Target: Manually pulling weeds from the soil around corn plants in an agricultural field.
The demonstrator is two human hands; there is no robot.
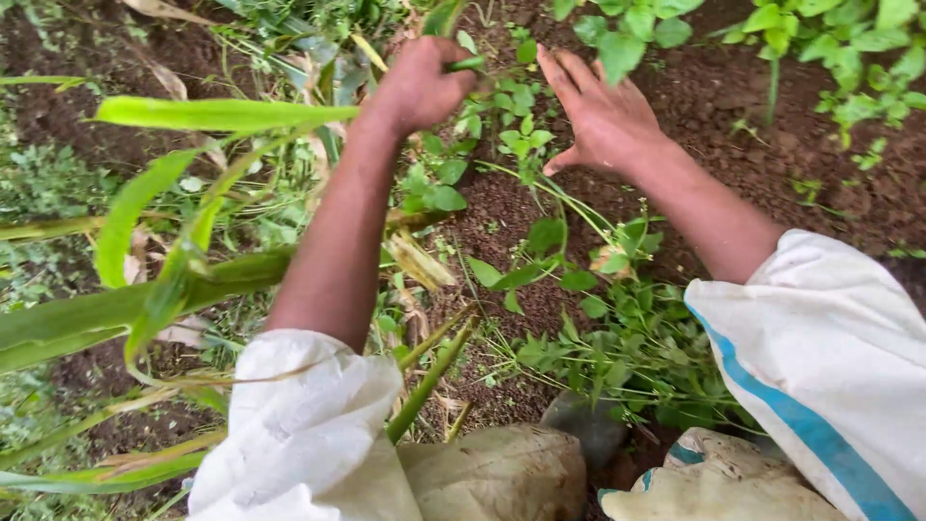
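My left hand (422, 85) is closed in a fist around a thin green stem (467, 64) of a small leafy weed near the top middle. My right hand (600, 114) lies beside it, palm down, fingers spread over the dark soil (714, 87) and reaching into the small green leaves (516, 121). It holds nothing that I can see. Both forearms are bare, with white sleeves pushed up; the right sleeve (820, 357) has a blue stripe.
Long broad green blades of a tall plant (193, 114) cross the left side. A thick stalk (116, 309) lies low on the left. More small weeds (617, 338) grow between my arms. Leafy plants (849, 58) stand at the top right.
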